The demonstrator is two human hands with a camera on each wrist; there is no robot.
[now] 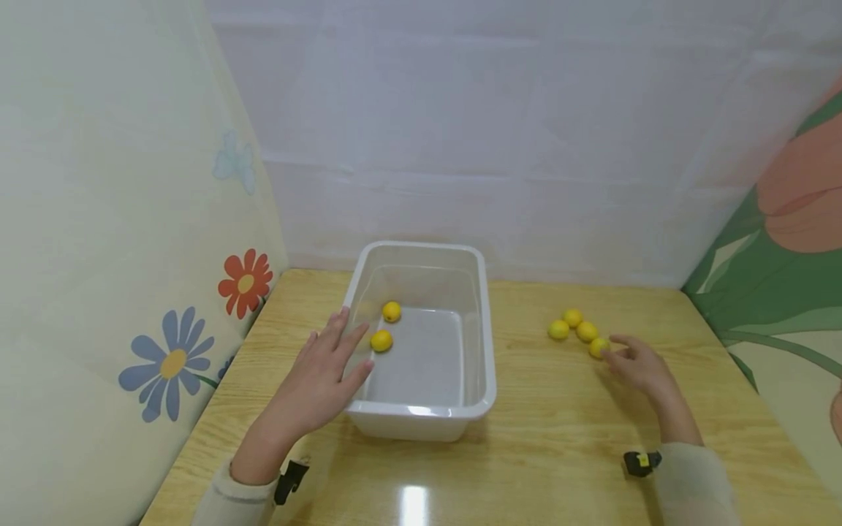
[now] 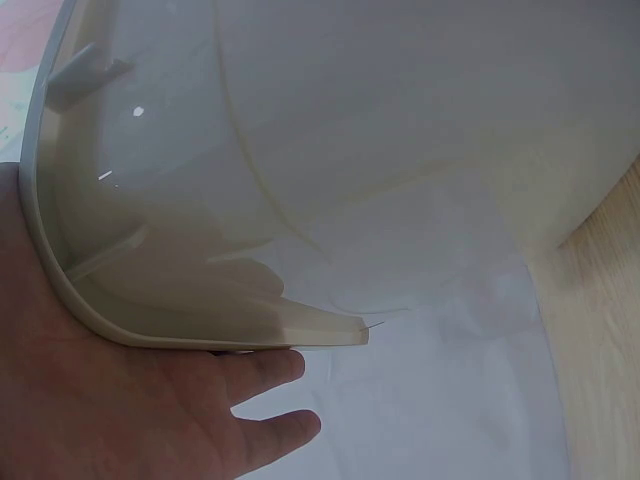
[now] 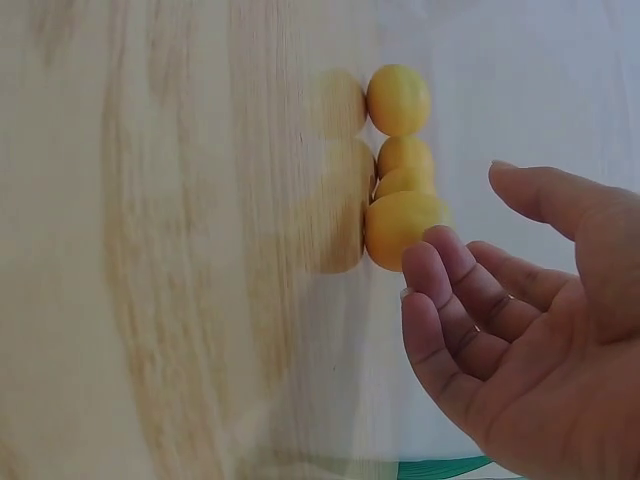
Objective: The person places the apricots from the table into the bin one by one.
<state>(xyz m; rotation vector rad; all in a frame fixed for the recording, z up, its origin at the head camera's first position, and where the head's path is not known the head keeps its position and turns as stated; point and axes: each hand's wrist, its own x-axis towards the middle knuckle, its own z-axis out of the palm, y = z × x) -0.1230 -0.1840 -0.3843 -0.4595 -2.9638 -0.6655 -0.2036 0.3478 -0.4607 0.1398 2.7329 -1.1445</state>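
Note:
My left hand [image 1: 320, 380] lies over the left rim of a white plastic bin [image 1: 488, 351], its fingers spread. The left wrist view shows the palm against the underside of the rim [image 2: 110, 335]. Inside the bin are two yellow lemons, a farther lemon [image 1: 391, 312] and a nearer lemon [image 1: 381, 340]. On the table at right, several lemons sit in a cluster. My right hand [image 1: 641, 369] is at the nearest lemon [image 3: 400, 230], fingers loosely bent and thumb held apart. Whether its fingertips touch that lemon, I cannot tell.
The wooden table [image 1: 539, 438] carries the bin and lemons. A white cloth wall [image 1: 500, 146] stands behind. Flower-printed panels rise on both sides, the left panel [image 1: 99, 219] and the right panel [image 1: 789, 307].

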